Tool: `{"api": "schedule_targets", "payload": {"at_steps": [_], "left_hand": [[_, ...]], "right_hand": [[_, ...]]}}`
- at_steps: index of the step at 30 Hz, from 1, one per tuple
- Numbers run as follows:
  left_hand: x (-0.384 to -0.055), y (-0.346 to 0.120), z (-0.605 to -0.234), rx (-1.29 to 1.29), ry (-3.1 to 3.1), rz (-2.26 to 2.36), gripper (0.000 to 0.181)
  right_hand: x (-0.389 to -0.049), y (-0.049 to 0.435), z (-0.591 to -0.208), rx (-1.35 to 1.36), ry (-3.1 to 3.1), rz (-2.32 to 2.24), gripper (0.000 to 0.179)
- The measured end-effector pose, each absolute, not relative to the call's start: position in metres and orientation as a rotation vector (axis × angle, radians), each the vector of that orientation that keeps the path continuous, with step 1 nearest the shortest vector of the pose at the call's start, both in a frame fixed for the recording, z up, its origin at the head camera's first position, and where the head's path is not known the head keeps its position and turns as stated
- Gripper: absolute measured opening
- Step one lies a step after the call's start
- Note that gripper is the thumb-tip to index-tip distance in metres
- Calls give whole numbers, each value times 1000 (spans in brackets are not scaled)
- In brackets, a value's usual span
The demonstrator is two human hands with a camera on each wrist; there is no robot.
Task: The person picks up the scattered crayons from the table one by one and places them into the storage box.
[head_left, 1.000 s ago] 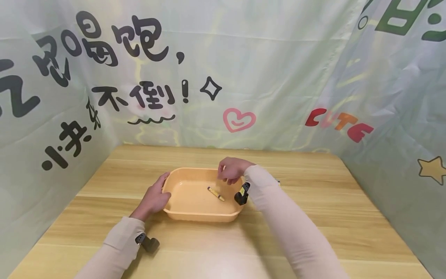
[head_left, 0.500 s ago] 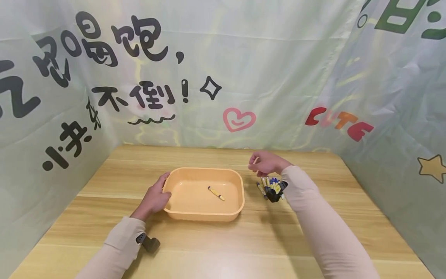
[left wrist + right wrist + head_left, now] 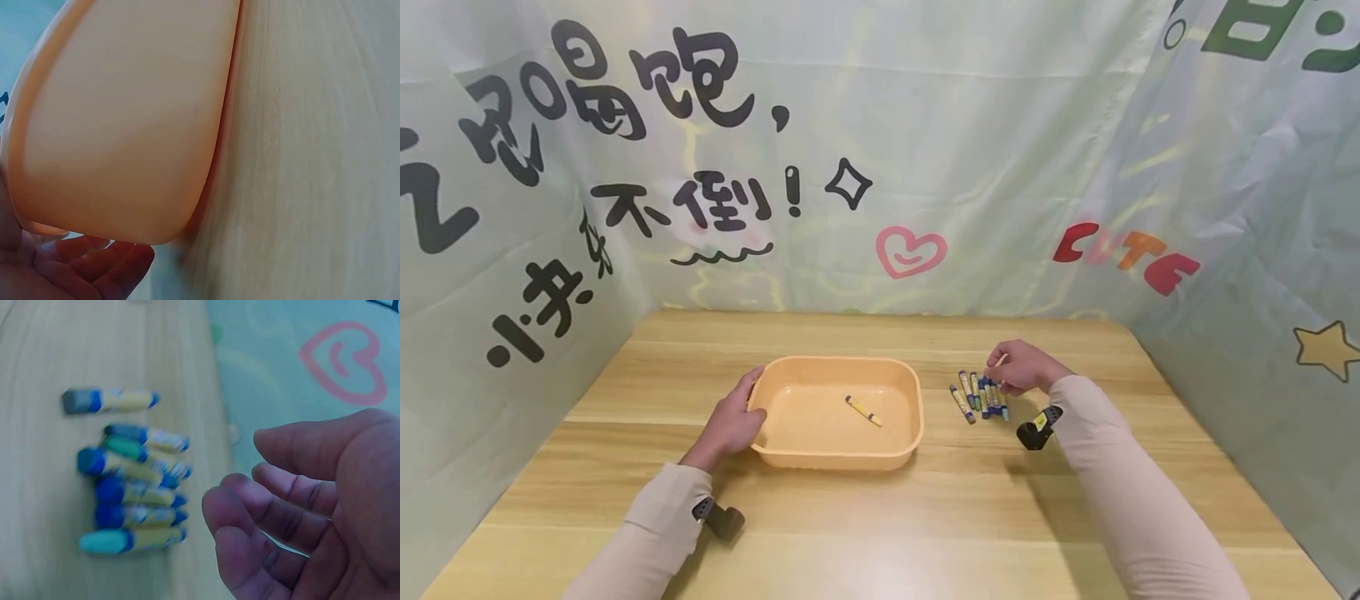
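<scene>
My left hand grips the left end of an orange plastic basin, thumb over the rim and fingers at the outer wall. In the left wrist view those fingers lie against its side. Inside the basin lies one yellow-wrapped oil pastel. To the right of it, several oil pastels lie in a loose group on the table. Over their far right end hovers my right hand, fingers loosely bent. The right wrist view shows nothing between thumb and fingers, with a light-blue pastel nearest.
The wooden table runs out to a printed fabric curtain at the back and both sides. One pastel lies slightly apart, on the basin's side of the group. Small black cameras hang at both wrists.
My right hand has moved from over the basin rightward to the pastel group, which is now largely uncovered. The left hand, the basin and the pastel inside keep their places.
</scene>
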State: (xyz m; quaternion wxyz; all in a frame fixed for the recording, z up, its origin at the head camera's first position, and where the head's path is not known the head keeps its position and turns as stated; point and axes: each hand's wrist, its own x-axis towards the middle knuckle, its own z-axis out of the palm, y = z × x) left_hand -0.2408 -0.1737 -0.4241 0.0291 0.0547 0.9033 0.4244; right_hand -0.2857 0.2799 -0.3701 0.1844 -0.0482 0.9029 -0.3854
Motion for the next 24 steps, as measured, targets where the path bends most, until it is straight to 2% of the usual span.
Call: {"api": "schedule_targets", "payload": {"at_steps": [6,16,24], "left_hand": [[-243,-174,-424,170,2780,1312,71],[-242,-175,-423,180,2774,1328,70],[-241,-175,-424,176,2758,1331,71]], "right_hand": [[-284,294,-387,-80,2509,-1103,17],[-280,302,-408,-4,2480,-1118,54],[-274,301,-413,-40,2528,-1078,52]]}}
